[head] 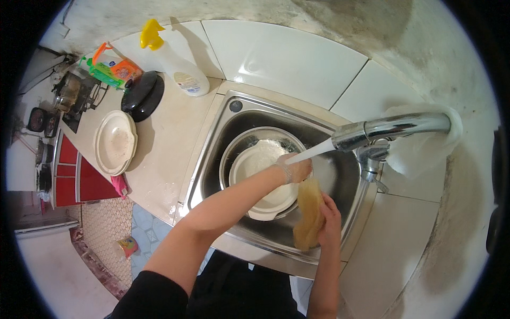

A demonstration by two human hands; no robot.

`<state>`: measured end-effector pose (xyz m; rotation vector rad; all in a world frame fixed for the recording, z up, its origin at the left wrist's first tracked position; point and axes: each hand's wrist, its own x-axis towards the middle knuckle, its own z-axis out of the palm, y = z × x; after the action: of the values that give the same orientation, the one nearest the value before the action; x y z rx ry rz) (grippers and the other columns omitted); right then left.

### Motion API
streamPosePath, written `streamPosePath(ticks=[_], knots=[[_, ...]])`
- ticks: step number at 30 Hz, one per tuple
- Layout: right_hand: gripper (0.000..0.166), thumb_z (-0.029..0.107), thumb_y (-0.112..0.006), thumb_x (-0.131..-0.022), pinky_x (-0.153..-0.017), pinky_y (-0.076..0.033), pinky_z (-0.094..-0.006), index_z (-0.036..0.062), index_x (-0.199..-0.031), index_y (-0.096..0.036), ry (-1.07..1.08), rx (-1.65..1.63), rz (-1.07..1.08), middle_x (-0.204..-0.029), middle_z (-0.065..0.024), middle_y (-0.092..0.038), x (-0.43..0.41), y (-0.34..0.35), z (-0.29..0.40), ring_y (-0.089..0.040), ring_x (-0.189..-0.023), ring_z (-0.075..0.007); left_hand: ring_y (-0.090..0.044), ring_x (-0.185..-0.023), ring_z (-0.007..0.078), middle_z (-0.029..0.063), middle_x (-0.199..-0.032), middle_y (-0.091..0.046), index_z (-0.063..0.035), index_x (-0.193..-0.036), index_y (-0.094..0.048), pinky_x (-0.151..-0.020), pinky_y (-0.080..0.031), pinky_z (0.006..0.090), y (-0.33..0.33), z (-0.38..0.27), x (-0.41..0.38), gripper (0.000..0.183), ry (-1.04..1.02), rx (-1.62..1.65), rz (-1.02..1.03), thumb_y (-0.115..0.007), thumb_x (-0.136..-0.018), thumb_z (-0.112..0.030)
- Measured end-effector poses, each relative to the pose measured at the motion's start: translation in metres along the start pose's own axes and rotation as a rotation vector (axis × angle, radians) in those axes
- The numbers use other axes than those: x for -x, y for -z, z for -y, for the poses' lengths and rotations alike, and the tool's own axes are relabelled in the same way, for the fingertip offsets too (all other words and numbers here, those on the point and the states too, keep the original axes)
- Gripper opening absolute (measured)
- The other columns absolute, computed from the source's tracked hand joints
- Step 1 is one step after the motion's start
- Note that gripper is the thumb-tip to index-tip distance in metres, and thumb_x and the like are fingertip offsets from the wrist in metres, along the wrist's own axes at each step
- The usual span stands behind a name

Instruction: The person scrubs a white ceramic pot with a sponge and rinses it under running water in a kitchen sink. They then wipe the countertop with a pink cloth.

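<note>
Water runs from the chrome faucet (354, 136) onto my left hand (297, 167), which is over the right rim of a cream-coloured bowl (265, 213). The fingers of that hand are partly hidden by the stream, and whether they grip anything does not show. The bowl sits tilted inside a round metal basin (227, 159) in the stainless steel sink (239, 104), with water in it. My right hand (330, 219) holds a yellowish-brown scrubbing cloth or loofah (308, 215) over the sink's near right part, just right of the bowl.
On the counter (167, 135) to the left are a cream oval dish (115, 143), black lids (143, 95), a spray bottle with a yellow head (185, 75) and green and orange detergent packs (111, 69). A pink cloth (119, 186) hangs at the counter's edge. Tiled wall (279, 60) stands behind the sink.
</note>
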<state>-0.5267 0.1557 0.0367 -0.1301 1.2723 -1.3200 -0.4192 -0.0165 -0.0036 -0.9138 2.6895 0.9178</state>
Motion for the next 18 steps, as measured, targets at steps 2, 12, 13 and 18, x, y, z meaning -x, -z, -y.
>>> streamPosePath(ticks=[2, 12, 13, 18], knots=[[0.040, 0.004, -0.053, -0.078, -0.087, -0.039, -0.0295, 0.0004, -0.117, -0.046, 0.050, -0.150, 0.148, -0.113, -0.0088, -0.050, -0.013, -0.011, 0.002, -0.048, -0.102, -0.0182, -0.056, -0.083, 0.0351, 0.0145, -0.088, -0.058, -0.0074, -0.087, -0.057, -0.075, -0.046, 0.0423, 0.005, 0.000, 0.046, 0.016, 0.221, 0.216, -0.294, -0.050, -0.078, -0.019], [0.048, 0.016, -0.057, -0.076, -0.096, -0.030, -0.0385, 0.0073, -0.121, -0.043, 0.549, 1.735, 0.481, -0.127, -0.0150, -0.038, -0.146, -0.054, -0.079, -0.038, -0.115, -0.0322, -0.059, -0.081, 0.0359, 0.0243, -0.084, -0.059, 0.0127, -0.103, -0.034, -0.073, -0.047, 0.0405, -0.108, 0.002, 0.161, 0.060, 1.023, 0.482, -0.129, -0.057, -0.076, -0.036], [0.048, 0.016, -0.057, -0.075, -0.095, -0.031, -0.0385, 0.0073, -0.120, -0.043, 0.478, 1.889, 0.518, -0.127, -0.0145, -0.037, -0.150, -0.052, -0.087, -0.039, -0.113, -0.0326, -0.060, -0.080, 0.0341, 0.0238, -0.084, -0.059, 0.0136, -0.103, -0.031, -0.070, -0.048, 0.0393, -0.111, 0.001, 0.158, 0.061, 1.052, 0.513, -0.143, -0.058, -0.075, -0.034], [0.044, 0.017, -0.056, -0.074, -0.094, -0.033, -0.0380, 0.0092, -0.117, -0.048, 0.473, 1.914, 0.324, -0.126, -0.0151, -0.037, -0.139, -0.051, -0.136, -0.041, -0.112, -0.0315, -0.060, -0.067, 0.0189, 0.0151, -0.093, -0.050, 0.0072, -0.111, -0.018, -0.054, -0.052, 0.0275, -0.129, 0.001, 0.148, 0.061, 1.213, 1.626, -0.500, -0.064, -0.074, -0.009]])
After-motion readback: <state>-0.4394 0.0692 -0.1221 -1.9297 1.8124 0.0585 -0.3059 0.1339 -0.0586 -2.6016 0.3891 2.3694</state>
